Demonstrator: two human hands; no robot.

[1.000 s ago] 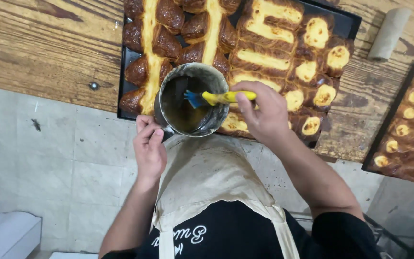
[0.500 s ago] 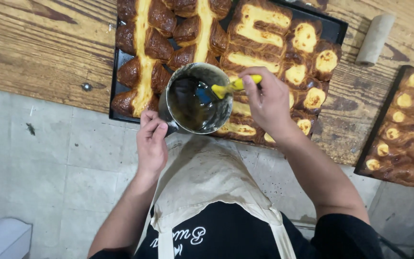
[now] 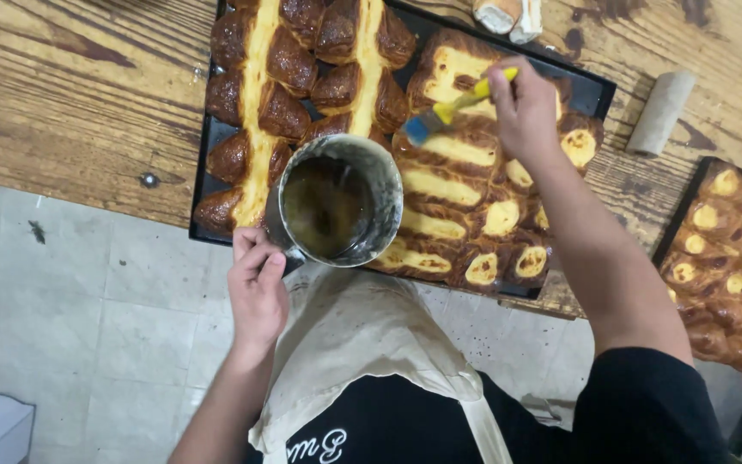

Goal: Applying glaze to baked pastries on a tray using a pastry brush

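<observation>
Head view: left hand (image 3: 257, 288) clamped on the handle of a metal cup (image 3: 341, 206) of dark glaze, held over the near edge of the black baking tray (image 3: 596, 86). Right hand (image 3: 521, 107) closed around a yellow-handled brush (image 3: 453, 110), blue bristles touching browned pastries (image 3: 461, 198) mid-tray. Tray sits at the wooden table's (image 3: 70, 103) near edge.

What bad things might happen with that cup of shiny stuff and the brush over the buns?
The metal cup is held by the left hand just past the tray's near edge, above the floor; if it tips, the dark glaze could spill. The brush in the right hand could drip unevenly on the pastries. The tray itself slightly overhangs the wooden table.
</observation>
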